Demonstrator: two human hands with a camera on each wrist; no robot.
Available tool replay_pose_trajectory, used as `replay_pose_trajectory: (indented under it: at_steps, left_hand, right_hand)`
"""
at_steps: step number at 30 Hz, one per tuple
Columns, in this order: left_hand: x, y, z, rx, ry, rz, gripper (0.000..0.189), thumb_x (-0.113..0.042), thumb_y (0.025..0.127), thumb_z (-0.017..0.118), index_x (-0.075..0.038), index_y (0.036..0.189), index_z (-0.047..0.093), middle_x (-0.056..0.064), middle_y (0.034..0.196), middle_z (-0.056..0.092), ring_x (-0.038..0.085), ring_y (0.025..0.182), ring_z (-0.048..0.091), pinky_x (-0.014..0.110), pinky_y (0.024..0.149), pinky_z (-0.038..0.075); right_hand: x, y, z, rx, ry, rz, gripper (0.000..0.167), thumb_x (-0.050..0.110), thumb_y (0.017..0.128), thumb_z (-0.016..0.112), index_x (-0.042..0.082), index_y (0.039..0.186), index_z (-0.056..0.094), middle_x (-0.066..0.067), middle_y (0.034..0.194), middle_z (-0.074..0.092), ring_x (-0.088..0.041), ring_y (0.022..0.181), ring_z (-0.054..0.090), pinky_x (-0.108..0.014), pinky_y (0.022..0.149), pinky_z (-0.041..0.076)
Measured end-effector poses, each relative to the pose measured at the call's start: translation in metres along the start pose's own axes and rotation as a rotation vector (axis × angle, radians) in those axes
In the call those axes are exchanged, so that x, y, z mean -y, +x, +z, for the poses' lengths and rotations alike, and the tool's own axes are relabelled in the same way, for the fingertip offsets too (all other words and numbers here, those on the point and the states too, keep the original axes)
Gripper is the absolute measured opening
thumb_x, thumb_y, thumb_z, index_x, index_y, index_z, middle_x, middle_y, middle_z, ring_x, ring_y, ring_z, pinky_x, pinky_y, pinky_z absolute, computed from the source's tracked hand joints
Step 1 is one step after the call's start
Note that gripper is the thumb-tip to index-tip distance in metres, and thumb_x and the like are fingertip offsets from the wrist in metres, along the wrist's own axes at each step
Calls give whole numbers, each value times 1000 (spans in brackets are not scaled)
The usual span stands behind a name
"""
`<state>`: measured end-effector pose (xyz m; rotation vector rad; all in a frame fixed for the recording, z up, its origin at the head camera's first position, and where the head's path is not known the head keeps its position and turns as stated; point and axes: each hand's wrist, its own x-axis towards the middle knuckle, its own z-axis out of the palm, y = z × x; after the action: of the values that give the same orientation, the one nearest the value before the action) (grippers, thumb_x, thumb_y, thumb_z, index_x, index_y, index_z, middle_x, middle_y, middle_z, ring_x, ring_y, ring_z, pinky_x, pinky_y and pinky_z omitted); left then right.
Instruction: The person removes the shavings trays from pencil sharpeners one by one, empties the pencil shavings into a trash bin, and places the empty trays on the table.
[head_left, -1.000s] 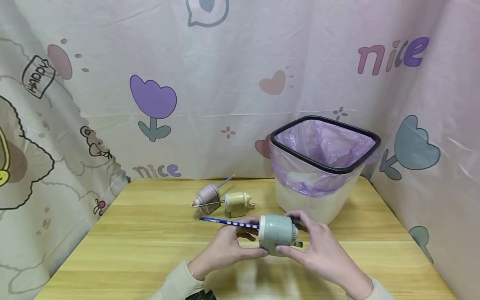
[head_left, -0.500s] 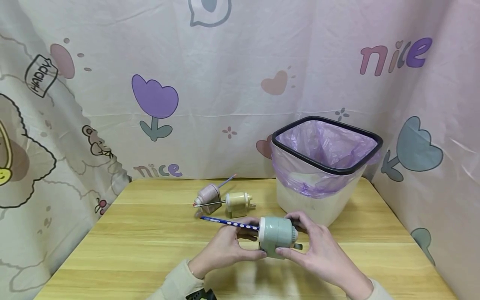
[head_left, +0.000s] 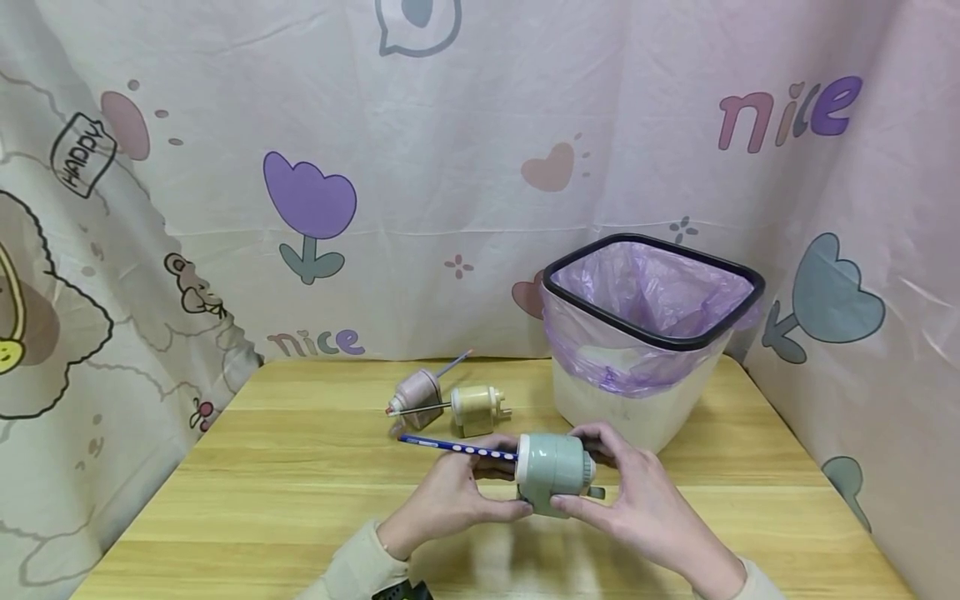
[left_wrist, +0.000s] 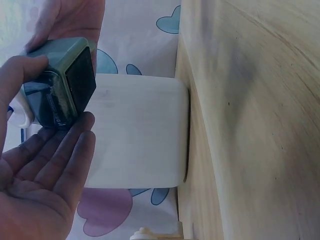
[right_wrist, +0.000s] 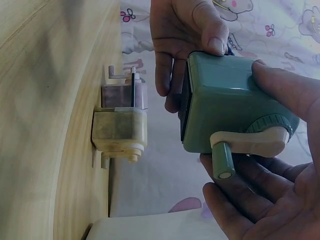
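Both hands hold a green crank pencil sharpener [head_left: 555, 467] above the table, a blue pencil [head_left: 459, 448] with white dots sticking out of its white front toward the left. My left hand [head_left: 453, 500] grips the front end, thumb on the near side and fingers beyond. The right hand [head_left: 645, 504] grips the rear end the same way. In the right wrist view, the crank handle [right_wrist: 245, 142] hangs between that hand's thumb and fingers. The sharpener's dark base [left_wrist: 81, 80] faces the table in the left wrist view. The pencil's tip is hidden inside the sharpener.
Farther back on the wooden table [head_left: 300, 483] stand a yellow sharpener [head_left: 472, 408] and a pinkish one [head_left: 417, 392], each with a pencil in it. Behind the right hand is a white bin [head_left: 630, 404] with a black rim and purple liner. A printed curtain [head_left: 450, 167] surrounds the table.
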<state>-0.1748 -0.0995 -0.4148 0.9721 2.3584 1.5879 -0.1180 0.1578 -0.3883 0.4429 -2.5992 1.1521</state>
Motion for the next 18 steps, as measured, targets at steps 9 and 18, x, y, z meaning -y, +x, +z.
replay_pose_trajectory:
  at_steps: [9,18]
  left_hand:
    - [2,0,1,-11,-60,17,55,-20,85,92,-18,135,69,5,129,75,11,113,76,27,104,62]
    - [2,1,0,-20,-138,-2,59,-14,83,93,-12,136,68,12,130,74,12,113,76,28,102,63]
  right_hand:
    - [-4,2,-3,24,35,-2,64,52,81,93,28,132,63,16,121,76,-15,117,74,-44,103,63]
    - [-10,4,-2,25,6,-24,61,52,82,92,29,132,66,21,119,76,-9,116,72,-39,101,63]
